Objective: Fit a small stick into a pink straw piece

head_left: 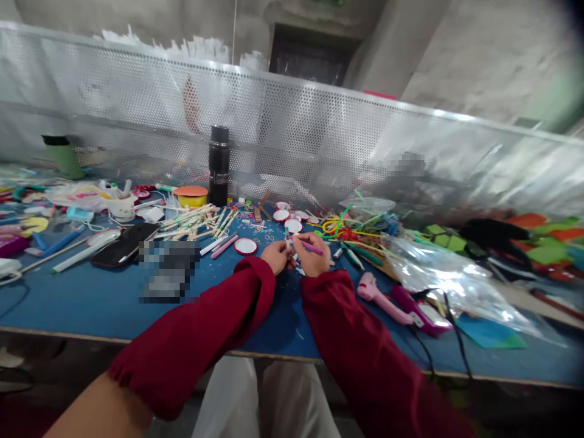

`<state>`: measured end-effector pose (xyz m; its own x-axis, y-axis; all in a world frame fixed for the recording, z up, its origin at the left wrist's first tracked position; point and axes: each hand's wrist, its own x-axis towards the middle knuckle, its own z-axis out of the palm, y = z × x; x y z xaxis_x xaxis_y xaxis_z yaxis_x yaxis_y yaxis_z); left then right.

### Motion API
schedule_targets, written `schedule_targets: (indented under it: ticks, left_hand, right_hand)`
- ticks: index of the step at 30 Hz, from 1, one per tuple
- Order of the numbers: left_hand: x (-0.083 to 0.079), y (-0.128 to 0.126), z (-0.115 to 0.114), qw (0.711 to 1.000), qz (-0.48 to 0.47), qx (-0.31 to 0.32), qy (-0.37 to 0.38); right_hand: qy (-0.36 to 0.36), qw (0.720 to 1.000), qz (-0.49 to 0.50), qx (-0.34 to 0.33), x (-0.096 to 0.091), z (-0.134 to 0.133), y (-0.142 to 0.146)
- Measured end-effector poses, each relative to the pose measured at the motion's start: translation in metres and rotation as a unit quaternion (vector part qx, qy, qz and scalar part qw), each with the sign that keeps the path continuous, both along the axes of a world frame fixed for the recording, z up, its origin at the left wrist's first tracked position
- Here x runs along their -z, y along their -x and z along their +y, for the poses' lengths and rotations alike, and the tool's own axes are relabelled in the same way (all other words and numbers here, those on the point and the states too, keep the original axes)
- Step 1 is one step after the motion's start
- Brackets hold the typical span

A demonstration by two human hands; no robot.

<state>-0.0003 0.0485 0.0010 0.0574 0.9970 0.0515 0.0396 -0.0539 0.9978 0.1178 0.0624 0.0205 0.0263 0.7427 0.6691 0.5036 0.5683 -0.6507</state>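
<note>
My right hand point(314, 255) is closed around a slim purple pen-like tool point(312, 246), which slants toward my left hand. My left hand point(275, 258) is closed, its fingertips pinching a small piece with white and teal parts point(287, 233); its kind is too small to make out. The two hands nearly meet above the blue table point(283, 322). Just beyond them lies a round white lid with a red rim point(293, 225), and another such lid point(246, 246) is left of my left hand. Two pen-like sticks point(222, 246) lie beside that lid.
A black bottle point(219, 167) stands near the perforated metal screen point(292, 134). Left are a phone point(125, 244) and a bundle of thin sticks point(201, 220). Right are a pink handheld tool point(383, 299), a purple device with a cord point(422, 311) and a clear plastic bag point(447, 274).
</note>
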Motion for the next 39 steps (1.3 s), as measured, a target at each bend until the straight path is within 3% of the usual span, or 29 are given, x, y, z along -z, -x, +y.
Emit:
schedule_targets:
  ticks: [39]
  left_hand:
    - [-0.0032, 0.0017, -0.0011, 1.000, 0.002, -0.007, 0.009]
  right_hand:
    - [-0.008, 1.000, -0.007, 0.021, 0.0033, 0.0042, -0.0005]
